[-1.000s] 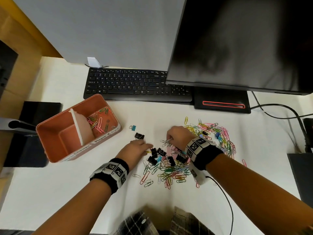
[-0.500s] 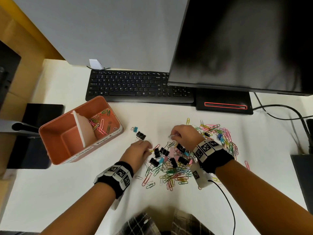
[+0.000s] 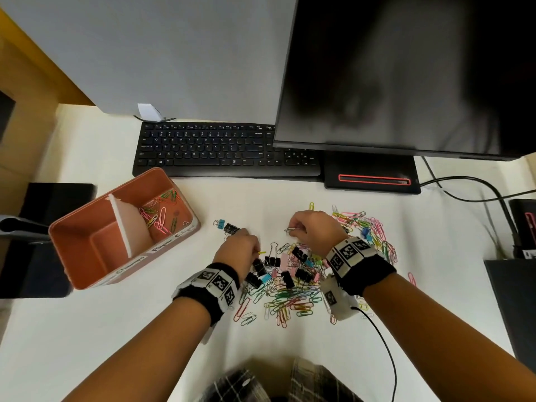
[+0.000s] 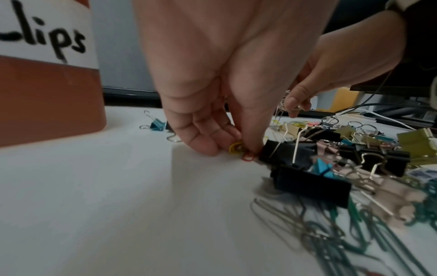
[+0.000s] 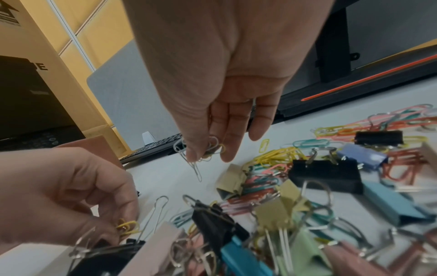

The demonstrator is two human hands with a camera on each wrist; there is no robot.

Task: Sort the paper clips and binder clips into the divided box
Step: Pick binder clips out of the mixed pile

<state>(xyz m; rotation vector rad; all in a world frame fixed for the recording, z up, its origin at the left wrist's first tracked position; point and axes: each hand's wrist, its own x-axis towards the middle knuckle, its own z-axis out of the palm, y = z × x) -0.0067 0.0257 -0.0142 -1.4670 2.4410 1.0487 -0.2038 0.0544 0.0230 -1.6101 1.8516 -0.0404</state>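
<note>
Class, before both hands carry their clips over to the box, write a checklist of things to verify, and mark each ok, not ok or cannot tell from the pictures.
1. Right hand holds paper clips only: ok, silver wire clips and a yellow one pinched between thumb and fingers.
2. Left hand holds paper clips only: ok, a yellow clip and a red one at its fingertips.
3. Left-hand clips free of the black binder clip beside them: cannot tell.
4. Paper-clip compartment of the box has room: ok.
5. Way to the box open: ok, bare table between.
</note>
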